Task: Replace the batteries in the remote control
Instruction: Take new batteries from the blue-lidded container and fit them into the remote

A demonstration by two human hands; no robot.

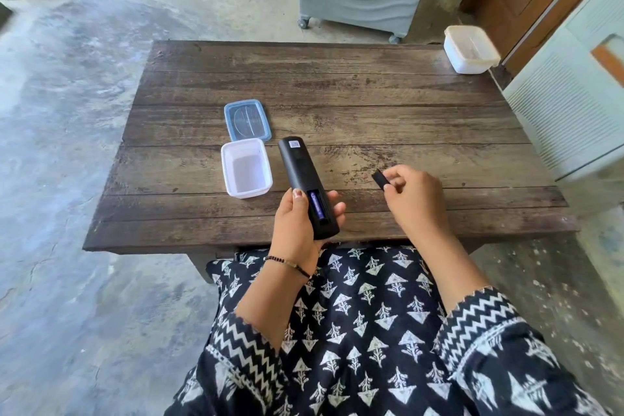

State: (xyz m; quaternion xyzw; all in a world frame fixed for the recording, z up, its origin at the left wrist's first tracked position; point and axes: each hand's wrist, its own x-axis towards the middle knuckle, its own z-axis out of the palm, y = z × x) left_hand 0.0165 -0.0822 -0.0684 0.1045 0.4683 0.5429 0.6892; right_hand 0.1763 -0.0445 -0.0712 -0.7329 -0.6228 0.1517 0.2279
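1. We find the left hand (299, 223) gripping the near end of the black remote control (305, 184), back side up, thumb on its left edge and fingers curled round its right edge.
2. The remote control is held above the near edge of the wooden table (371, 94), its far end pointing away.
3. Its battery compartment is open; we see a purple-blue battery (316, 205) seated inside. Any print on it is too small to read.
4. A small pale sticker (294, 144) sits at the remote's far end; its writing is illegible.
5. The right hand (413, 192) is to the right of the remote, thumb and forefinger pinching the small black battery cover (381, 178), the other fingers curled in.
6. An open white container (246, 168) stands just left of the remote; its blue-rimmed clear lid (247, 120) lies on the table just beyond it.
7. A second white container (469, 49), lidded, stands at the table's far right corner.
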